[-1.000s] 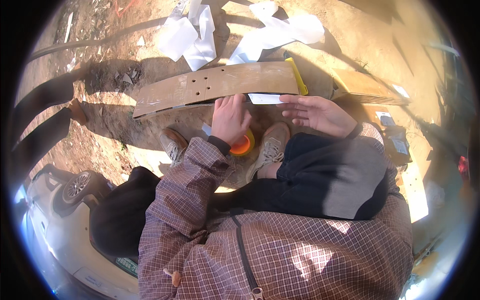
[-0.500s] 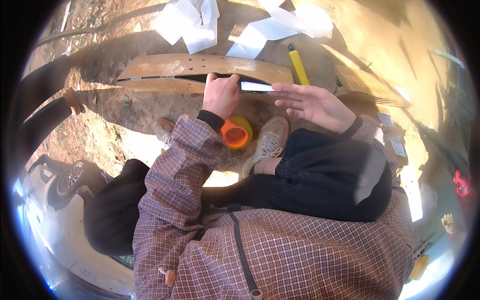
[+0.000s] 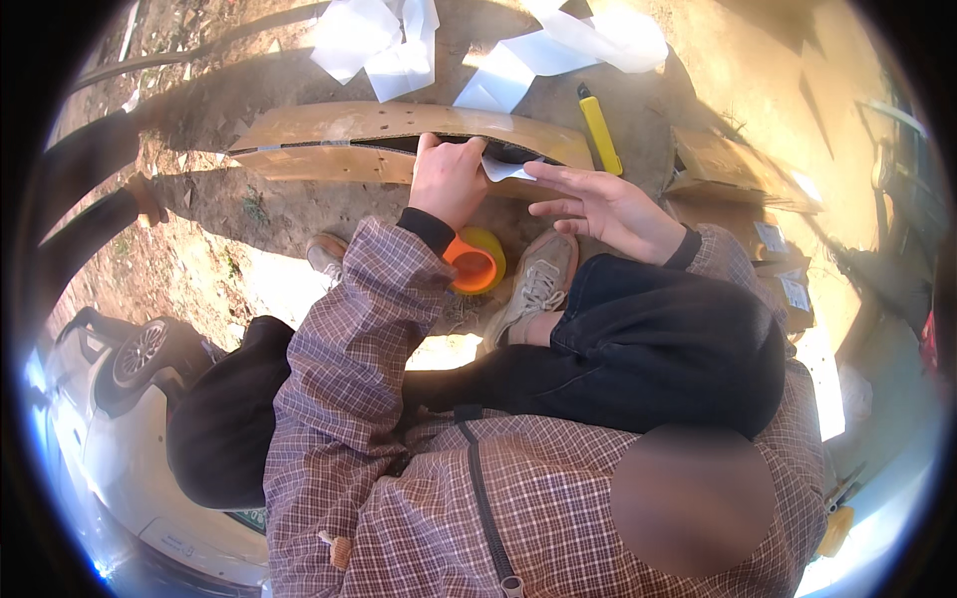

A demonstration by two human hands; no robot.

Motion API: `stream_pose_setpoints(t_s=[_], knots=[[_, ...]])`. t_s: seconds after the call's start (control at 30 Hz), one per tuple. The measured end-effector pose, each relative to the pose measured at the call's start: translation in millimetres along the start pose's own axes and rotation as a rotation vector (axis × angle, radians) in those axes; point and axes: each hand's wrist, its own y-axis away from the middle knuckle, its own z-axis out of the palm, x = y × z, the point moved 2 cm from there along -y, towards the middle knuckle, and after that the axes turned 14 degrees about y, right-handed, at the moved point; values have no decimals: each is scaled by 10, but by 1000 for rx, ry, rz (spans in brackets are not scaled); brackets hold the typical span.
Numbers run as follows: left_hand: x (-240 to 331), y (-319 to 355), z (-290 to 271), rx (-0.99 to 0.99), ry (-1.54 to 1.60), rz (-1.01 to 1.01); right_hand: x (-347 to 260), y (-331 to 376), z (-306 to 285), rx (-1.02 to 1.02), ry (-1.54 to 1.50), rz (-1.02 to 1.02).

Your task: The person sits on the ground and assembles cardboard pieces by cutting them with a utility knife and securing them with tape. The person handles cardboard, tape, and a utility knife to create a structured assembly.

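A long, flat cardboard box stands on the ground in front of me, a dark gap parting its top edge. My left hand is closed on the near edge of that gap, its fingertips hidden inside. To its right a small white sheet sticks out of the opening. My right hand has its fingers stretched out and apart, the upper ones against the sheet's right end. An orange and yellow round object, hollow at the top, lies below my left hand, between my shoes.
Beyond the box lie crumpled white sheets. A yellow box cutter lies past its right end. More cardboard is on the right. Another person's dark-clothed legs are at the far left, above a white car.
My right hand has shifted slightly left and inward. The white sheet now looks bent and sits lower in the gap. My left hand keeps its grip on the box edge.
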Motion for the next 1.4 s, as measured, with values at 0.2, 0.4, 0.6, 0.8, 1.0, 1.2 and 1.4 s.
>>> stream_pose_setpoints(t_s=[0.2, 0.4, 0.6, 0.8, 1.0, 1.2, 1.4], knots=[[-1, 4, 10, -30, -23, -14, 75, -183, -66, 107, 593, -57], [65, -26, -39, -98, 14, -74, 32, -93, 21, 39, 337, -202], [4, 23, 1, -53, -17, -35, 151, -154, -42, 146, 230, 39], [22, 13, -6, -58, 3, -46, 61, -120, 18, 62, 207, -64], [31, 2, -2, -71, -17, -58, 123, -70, -127, 174, 352, 55], [44, -18, 6, -64, -3, -56, 111, -56, -84, 360, 666, 130], [47, 67, 80, -30, -7, -77, 56, -50, -67, 466, 1238, -62]])
